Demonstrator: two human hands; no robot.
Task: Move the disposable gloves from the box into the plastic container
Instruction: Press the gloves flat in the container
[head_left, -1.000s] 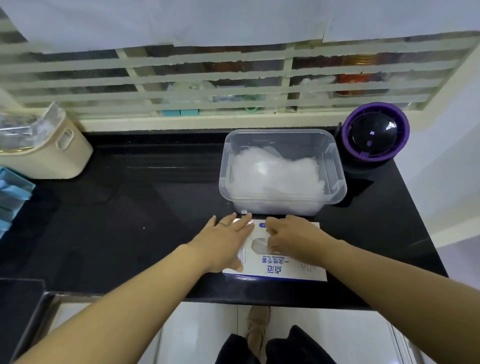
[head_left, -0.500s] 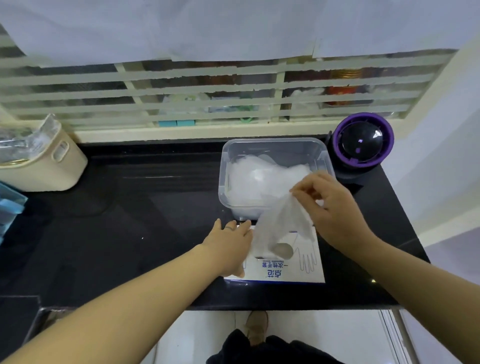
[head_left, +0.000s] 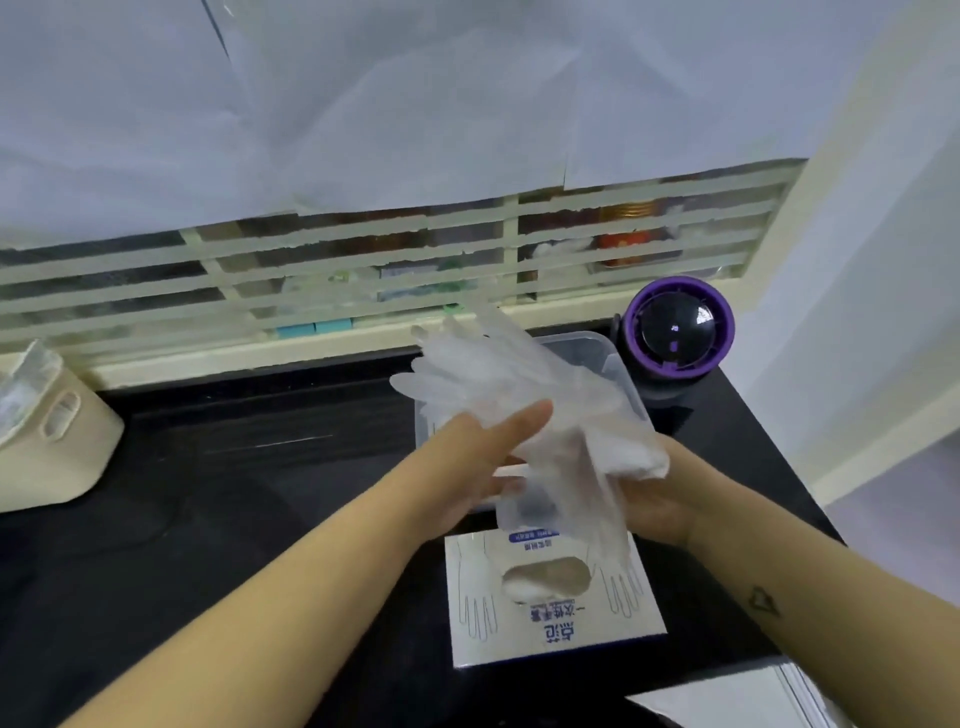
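**Disposable gloves (head_left: 519, 374) held up over the plastic container (head_left: 626, 384)**

Thin clear film hangs between my two hands, off the counter and in front of the container. The glove fingers fan up and to the left, and the cuff end trails down toward the glove box (head_left: 519, 639). I cannot tell how many gloves are in the bunch.

My left hand (head_left: 488, 457) lies against the film from the left, its fingers (head_left: 524, 418) straight and together, pressing but not curled round anything. My right hand (head_left: 654, 504) is under the other side with a crumpled white wad of film on top of it. It grips the gloves there, though the film blurs those fingers.

The container is clear and lidless and stands just behind the box. Only its far and right walls show, so what is in it is screened by the gloves. The box lies flat at the near edge of the black counter (head_left: 260, 519), and more film shows through its oval opening.

A purple-rimmed round device (head_left: 678, 332) stands just right of the container. A beige bin (head_left: 57, 457) lined with clear plastic stands well apart at the far left.
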